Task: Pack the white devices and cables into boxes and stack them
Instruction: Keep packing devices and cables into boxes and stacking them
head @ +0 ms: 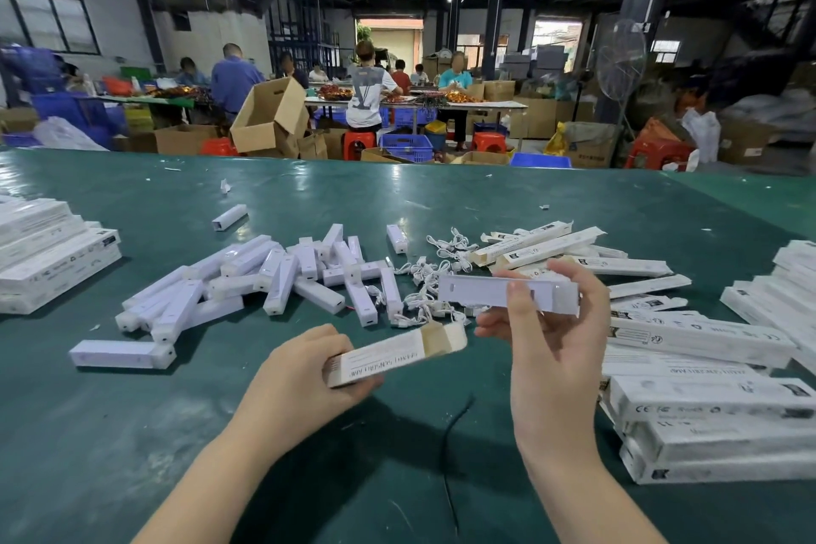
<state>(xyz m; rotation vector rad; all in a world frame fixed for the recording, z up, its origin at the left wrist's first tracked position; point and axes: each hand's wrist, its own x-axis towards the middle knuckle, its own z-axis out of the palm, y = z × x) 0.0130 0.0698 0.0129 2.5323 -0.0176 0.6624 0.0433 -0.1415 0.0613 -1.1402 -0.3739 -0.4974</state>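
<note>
Left hand (pixel 304 371) grips a long white carton (pixel 388 356) by its near end, open flap end pointing right. Right hand (pixel 552 322) pinches a white bar-shaped device (pixel 485 292) above the green counter (pixel 132 433), held level just beyond the carton mouth. Loose devices (pixel 273 278) and white cables (pixel 441 252) lie in a heap behind; packed boxes (pixel 715 402) are stacked at right, more boxes (pixel 48 261) at left.

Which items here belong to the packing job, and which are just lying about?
Job: white device in right hand; open box in left hand; loose devices; cables; boxes stacked at right.

Lying about: paper scraps; black cord.
</note>
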